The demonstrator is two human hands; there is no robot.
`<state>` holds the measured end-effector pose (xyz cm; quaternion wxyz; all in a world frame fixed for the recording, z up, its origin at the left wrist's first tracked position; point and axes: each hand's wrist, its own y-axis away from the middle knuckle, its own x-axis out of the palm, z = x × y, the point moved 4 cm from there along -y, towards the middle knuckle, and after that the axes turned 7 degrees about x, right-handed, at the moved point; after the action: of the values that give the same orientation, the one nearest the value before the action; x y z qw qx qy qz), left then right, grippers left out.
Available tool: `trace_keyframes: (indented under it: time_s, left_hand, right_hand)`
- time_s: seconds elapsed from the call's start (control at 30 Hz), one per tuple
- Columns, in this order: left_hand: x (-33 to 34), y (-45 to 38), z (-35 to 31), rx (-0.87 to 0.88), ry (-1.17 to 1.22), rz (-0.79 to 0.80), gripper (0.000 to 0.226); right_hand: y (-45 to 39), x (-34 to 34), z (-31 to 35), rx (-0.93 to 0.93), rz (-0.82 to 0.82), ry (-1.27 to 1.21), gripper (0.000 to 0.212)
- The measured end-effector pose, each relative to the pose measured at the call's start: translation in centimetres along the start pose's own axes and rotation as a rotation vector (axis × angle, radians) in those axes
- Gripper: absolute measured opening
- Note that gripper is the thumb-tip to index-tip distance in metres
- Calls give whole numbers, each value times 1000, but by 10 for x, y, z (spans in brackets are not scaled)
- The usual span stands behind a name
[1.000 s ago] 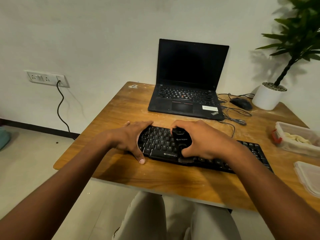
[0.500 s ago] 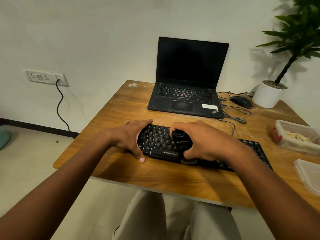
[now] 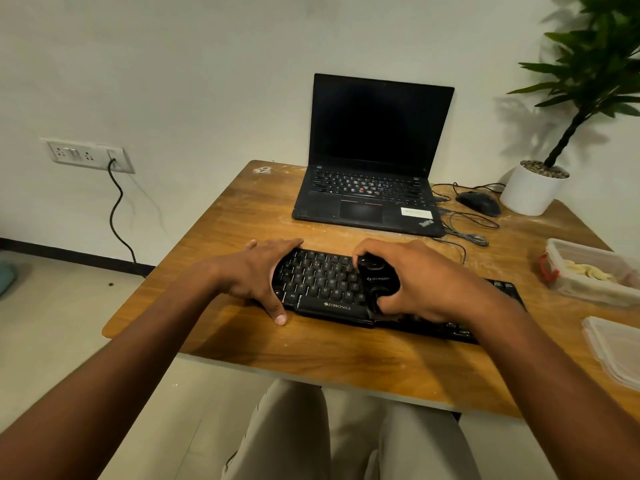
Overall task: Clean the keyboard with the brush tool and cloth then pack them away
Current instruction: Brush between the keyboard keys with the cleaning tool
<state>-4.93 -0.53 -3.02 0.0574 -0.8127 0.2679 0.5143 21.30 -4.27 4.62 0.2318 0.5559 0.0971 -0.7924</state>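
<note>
there — brush tool (image 3: 377, 278) within right fingers (image 3: 384, 301)

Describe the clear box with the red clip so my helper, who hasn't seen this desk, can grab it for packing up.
Start at the white plant pot at the wooden table's far right corner and come toward the person along the right edge. The first clear plastic container there is it. Unlike the flat clear lid nearer the person, it is deep, holds something pale, and carries a red clip on its left end.
</note>
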Motion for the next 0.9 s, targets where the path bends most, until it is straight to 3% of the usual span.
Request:
trace_keyframes:
  time_s: [0.27,0.53,0.73,0.9]
  left_hand:
    - [-2,1,-5,-12,11,-11,150]
    - [-2,2,-5,-12,7,-4,150]
    - [-2,3,-5,-12,9,-1,150]
    - [-3,5,-11,-17,9,-9,148]
  right_hand:
    - [-1,16,16,-88,-32,-313,61]
    - [8,-1,-10,36,44,-97,58]
    - [3,8,7,-47,-19,-296,58]
    - [4,11,-2,-19,29,-142,58]
